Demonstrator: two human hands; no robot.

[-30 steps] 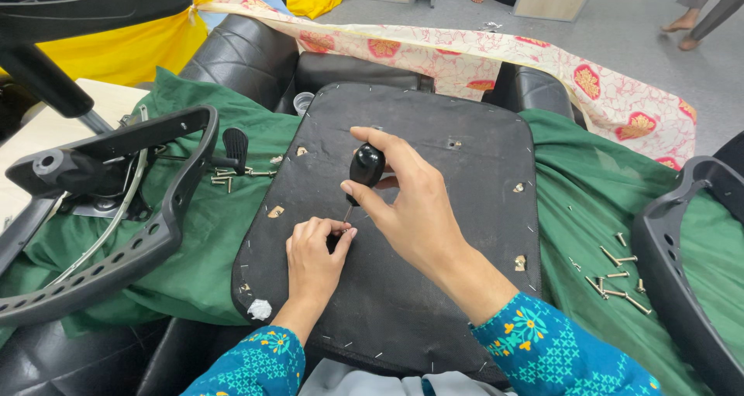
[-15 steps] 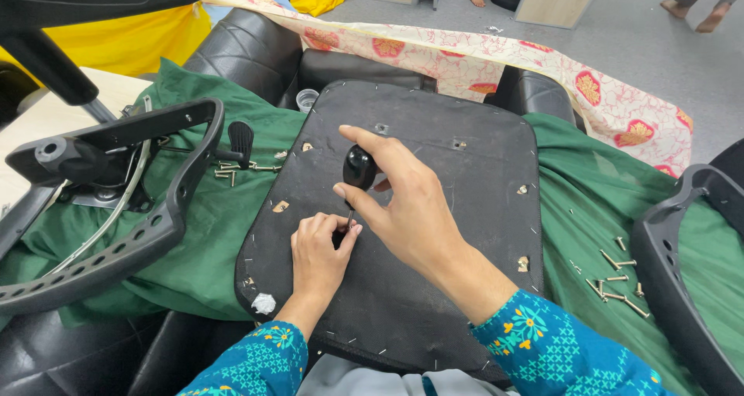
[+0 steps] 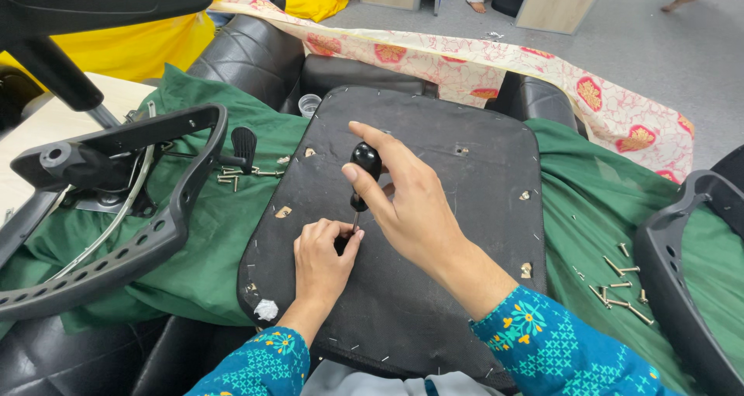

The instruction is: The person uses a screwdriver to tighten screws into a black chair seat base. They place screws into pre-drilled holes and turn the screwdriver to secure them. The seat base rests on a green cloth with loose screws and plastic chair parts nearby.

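screwdriver (image 3: 363, 173) upright in right hand (image 3: 411, 210) grip; left hand (image 3: 324, 253) pinches its tip on seat panel (image 3: 434, 156).

Over the last second, small shifts only. Right hand (image 3: 411, 210) regripped on the screwdriver (image 3: 363, 175): earlier cupped over the black handle with the knob peeking out beside the thumb, now wrapped lower, knob clear above the forefinger, thumb pressed against the handle's side. Screwdriver more upright, a short length of shaft now showing. Left hand (image 3: 324, 258) closed tighter round the tip, fingertips curled in. Camera nearer and tilted slightly; seat base (image 3: 465, 287) larger in view.
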